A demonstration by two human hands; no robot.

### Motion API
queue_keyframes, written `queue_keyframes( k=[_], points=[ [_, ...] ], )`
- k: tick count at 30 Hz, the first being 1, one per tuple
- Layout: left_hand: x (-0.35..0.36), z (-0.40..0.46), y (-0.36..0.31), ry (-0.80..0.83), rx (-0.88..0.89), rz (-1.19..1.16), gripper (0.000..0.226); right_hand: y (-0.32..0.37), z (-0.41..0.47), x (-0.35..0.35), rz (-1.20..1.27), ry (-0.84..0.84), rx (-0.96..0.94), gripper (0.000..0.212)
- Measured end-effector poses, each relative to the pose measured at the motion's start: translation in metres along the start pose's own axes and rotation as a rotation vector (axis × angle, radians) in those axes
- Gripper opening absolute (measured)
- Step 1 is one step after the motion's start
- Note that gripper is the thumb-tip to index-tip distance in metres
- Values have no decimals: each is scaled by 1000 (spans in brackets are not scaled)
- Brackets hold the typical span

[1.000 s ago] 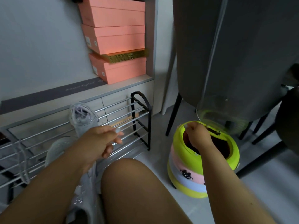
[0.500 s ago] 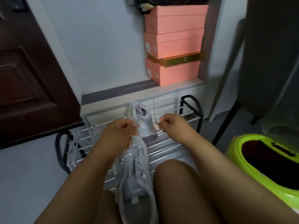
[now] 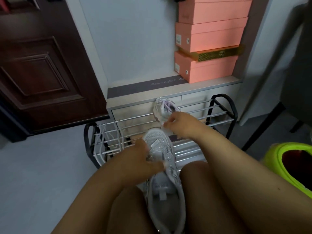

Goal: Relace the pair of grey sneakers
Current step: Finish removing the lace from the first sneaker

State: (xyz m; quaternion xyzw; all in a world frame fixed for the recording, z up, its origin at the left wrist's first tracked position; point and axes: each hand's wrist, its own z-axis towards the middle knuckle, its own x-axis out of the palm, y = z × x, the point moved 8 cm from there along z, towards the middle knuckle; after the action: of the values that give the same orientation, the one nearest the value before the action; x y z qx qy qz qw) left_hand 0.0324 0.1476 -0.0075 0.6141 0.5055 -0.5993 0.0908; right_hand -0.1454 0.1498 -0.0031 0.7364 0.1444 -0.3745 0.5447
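Loose lace draped over rack, far left. Left hand grips near sneaker, held between knees, fingers curled on its eyelet side. Right hand pinches lace end at far sneaker on rack. Green bin at right.

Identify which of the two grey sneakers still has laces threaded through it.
The far sneaker on the shoe rack, showing pale lilac laces; the near sneaker between the knees has none visible.

Dark wooden door at ten o'clock; pale wall at twelve; grey floor at eight; stacked pink boxes at one.
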Motion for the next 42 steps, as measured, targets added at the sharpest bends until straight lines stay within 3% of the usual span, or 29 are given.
queue_keyframes(
  k=[4,8,10,14,18,21,23,25,33,37,42],
  points=[
    [6,-5,4,-30,15,68,54,3,-21,32,-53,307,50,58],
    [11,-1,7,-46,59,69,43,2,-49,48,-51,457,112,72],
    [11,0,8,-75,87,27,42,1,-56,53,-52,468,131,68],
    [10,8,14,-109,108,-90,46,7,-56,45,-77,403,97,41],
    [15,23,22,-92,61,-143,42,4,-48,43,-196,364,97,54],
    [31,33,27,-41,5,-41,41,-9,-40,58,-277,383,126,52],
    [42,39,32,-16,-39,12,15,-23,-35,73,-325,406,151,38],
    [53,43,40,1,-83,40,11,-39,-27,89,-276,408,203,7],
    [123,67,105,102,-299,-113,14,-113,-5,156,-113,408,394,23],
    [157,79,135,114,-367,-148,15,-142,5,196,-278,521,370,25],
    [194,92,167,156,-443,-259,23,-161,15,228,-521,600,188,26]
  ],
)
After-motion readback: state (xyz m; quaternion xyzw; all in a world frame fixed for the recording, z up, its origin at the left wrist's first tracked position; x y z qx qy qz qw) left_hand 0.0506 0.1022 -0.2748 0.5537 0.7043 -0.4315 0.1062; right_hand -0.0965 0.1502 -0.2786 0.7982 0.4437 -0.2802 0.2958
